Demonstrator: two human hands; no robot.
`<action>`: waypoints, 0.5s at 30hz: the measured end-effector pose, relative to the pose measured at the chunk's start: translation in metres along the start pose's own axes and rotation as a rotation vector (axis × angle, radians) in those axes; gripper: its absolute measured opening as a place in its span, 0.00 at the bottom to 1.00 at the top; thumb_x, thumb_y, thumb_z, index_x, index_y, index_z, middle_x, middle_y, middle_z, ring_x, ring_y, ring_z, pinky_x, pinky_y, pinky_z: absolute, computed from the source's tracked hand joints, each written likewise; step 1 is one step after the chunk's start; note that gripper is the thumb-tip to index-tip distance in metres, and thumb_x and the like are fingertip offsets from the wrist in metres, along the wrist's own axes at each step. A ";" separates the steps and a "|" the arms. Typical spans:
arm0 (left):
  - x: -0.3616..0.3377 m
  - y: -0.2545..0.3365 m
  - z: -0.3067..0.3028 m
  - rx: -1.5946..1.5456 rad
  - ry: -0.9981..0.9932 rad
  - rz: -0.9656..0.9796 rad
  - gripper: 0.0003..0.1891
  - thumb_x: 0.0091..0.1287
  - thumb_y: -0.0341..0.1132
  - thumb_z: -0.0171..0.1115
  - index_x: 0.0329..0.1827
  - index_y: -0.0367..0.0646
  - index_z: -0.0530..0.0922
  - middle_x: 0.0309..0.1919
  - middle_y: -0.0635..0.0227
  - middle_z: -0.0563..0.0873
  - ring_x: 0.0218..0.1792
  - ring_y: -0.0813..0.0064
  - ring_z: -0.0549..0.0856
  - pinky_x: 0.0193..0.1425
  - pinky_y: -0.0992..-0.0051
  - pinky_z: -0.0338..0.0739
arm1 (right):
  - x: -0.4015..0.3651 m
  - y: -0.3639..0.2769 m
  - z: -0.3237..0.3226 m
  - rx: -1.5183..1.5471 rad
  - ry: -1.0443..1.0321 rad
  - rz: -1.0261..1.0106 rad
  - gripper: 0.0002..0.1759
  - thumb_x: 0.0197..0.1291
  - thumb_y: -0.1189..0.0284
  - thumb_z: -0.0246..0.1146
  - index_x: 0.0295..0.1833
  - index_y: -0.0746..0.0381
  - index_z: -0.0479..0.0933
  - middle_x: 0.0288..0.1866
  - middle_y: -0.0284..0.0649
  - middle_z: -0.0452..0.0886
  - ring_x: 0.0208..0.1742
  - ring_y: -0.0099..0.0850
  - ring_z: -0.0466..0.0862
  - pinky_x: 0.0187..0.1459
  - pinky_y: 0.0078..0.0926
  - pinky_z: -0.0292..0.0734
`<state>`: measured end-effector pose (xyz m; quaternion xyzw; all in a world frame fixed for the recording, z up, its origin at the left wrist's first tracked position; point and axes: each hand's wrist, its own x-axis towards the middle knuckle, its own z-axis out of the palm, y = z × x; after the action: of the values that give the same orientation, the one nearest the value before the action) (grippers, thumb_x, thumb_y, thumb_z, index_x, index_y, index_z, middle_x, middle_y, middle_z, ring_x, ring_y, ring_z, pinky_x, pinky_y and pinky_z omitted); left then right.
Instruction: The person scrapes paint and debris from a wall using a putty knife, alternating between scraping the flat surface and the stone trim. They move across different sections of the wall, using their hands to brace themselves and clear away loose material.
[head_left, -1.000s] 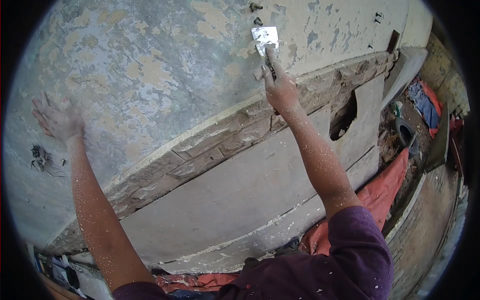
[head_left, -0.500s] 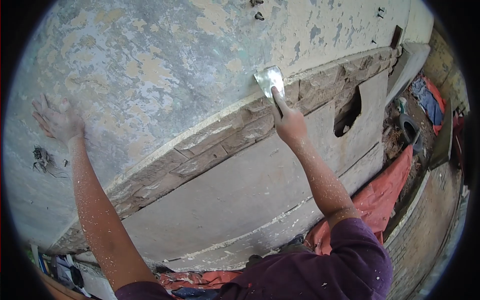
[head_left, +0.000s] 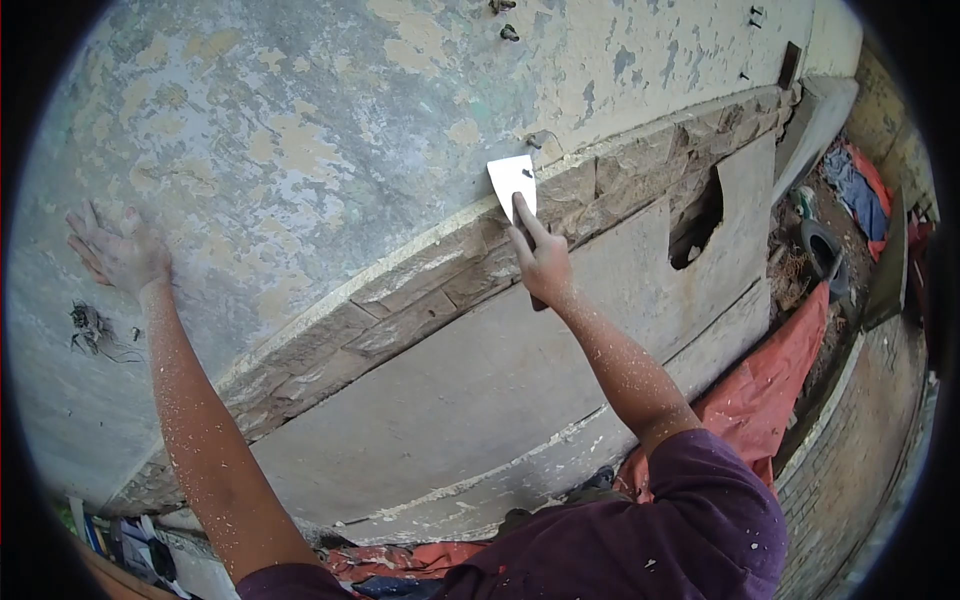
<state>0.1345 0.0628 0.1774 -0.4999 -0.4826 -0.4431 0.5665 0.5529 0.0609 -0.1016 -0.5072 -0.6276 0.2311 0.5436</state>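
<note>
In my right hand (head_left: 545,264) is a putty knife (head_left: 513,181), gripped by its handle with the index finger laid along the blade. Its broad blade shines white and lies at the wall just above the stone ledge. My left hand (head_left: 122,250) rests on the wall with fingers spread, dusty and holding nothing. The wall (head_left: 330,130) is grey with patches of peeling cream paint. Below it runs a band of rough stone blocks (head_left: 400,290). Pale flecks cover both forearms.
Bolts (head_left: 509,33) stick out of the upper wall, and a wire tangle (head_left: 88,325) pokes out below my left hand. A lower panel (head_left: 440,390) has a broken hole (head_left: 695,225). Red tarps (head_left: 765,375) and a tyre (head_left: 822,248) lie on the right.
My right hand and the putty knife have moved left and slightly down along the ledge, uncovering a bolt in the wall. My left hand stays in place on the wall.
</note>
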 end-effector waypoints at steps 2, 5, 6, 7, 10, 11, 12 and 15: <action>0.002 0.001 0.000 0.003 0.007 0.000 0.36 0.67 0.60 0.47 0.75 0.52 0.56 0.77 0.65 0.53 0.77 0.56 0.48 0.77 0.51 0.37 | -0.006 0.007 0.014 -0.121 0.103 -0.341 0.30 0.67 0.72 0.57 0.74 0.53 0.61 0.38 0.56 0.83 0.28 0.32 0.83 0.36 0.29 0.77; -0.001 0.000 -0.002 0.021 -0.018 -0.002 0.36 0.67 0.59 0.47 0.75 0.52 0.56 0.77 0.64 0.53 0.77 0.55 0.48 0.76 0.51 0.38 | 0.021 -0.017 0.006 0.045 0.030 -0.009 0.31 0.67 0.68 0.58 0.74 0.49 0.59 0.30 0.58 0.81 0.32 0.45 0.85 0.35 0.36 0.76; -0.001 0.000 -0.001 0.037 -0.022 -0.011 0.36 0.67 0.59 0.47 0.75 0.52 0.56 0.77 0.63 0.52 0.77 0.55 0.48 0.76 0.50 0.38 | 0.030 -0.037 -0.001 0.032 0.033 0.008 0.32 0.67 0.68 0.58 0.75 0.50 0.59 0.31 0.57 0.82 0.33 0.43 0.86 0.35 0.34 0.77; 0.000 0.000 0.000 0.035 -0.022 -0.008 0.36 0.67 0.59 0.47 0.75 0.52 0.56 0.77 0.63 0.52 0.77 0.55 0.48 0.76 0.50 0.38 | 0.028 -0.034 0.003 0.034 0.035 0.011 0.32 0.67 0.68 0.58 0.75 0.50 0.59 0.31 0.57 0.82 0.33 0.43 0.86 0.35 0.34 0.77; 0.002 0.001 0.001 -0.015 0.004 -0.004 0.35 0.67 0.57 0.48 0.75 0.52 0.56 0.77 0.63 0.52 0.77 0.55 0.49 0.76 0.49 0.39 | 0.007 -0.015 0.025 0.024 0.216 -0.333 0.32 0.67 0.68 0.58 0.75 0.54 0.59 0.29 0.57 0.81 0.30 0.39 0.85 0.35 0.33 0.76; 0.001 0.001 0.000 0.000 -0.001 -0.006 0.35 0.67 0.56 0.49 0.75 0.52 0.56 0.77 0.63 0.52 0.77 0.55 0.49 0.76 0.49 0.39 | 0.009 -0.013 0.027 0.016 0.251 -0.374 0.32 0.67 0.68 0.58 0.75 0.54 0.59 0.28 0.55 0.81 0.29 0.35 0.83 0.36 0.31 0.76; -0.001 0.001 -0.001 0.017 -0.014 -0.004 0.35 0.67 0.55 0.49 0.75 0.53 0.56 0.77 0.62 0.52 0.76 0.54 0.49 0.76 0.49 0.39 | 0.014 -0.009 0.028 0.118 0.203 -0.209 0.32 0.67 0.68 0.58 0.75 0.55 0.59 0.28 0.54 0.81 0.29 0.34 0.82 0.36 0.30 0.75; -0.001 0.001 -0.001 0.053 -0.018 -0.002 0.34 0.68 0.55 0.49 0.75 0.52 0.56 0.77 0.62 0.52 0.76 0.54 0.49 0.76 0.48 0.40 | 0.042 -0.051 0.011 0.230 0.181 -0.019 0.31 0.67 0.68 0.57 0.74 0.58 0.59 0.30 0.54 0.81 0.30 0.32 0.82 0.38 0.28 0.75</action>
<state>0.1358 0.0618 0.1760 -0.4881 -0.4997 -0.4264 0.5746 0.5278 0.0813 -0.0429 -0.4542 -0.5502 0.2498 0.6547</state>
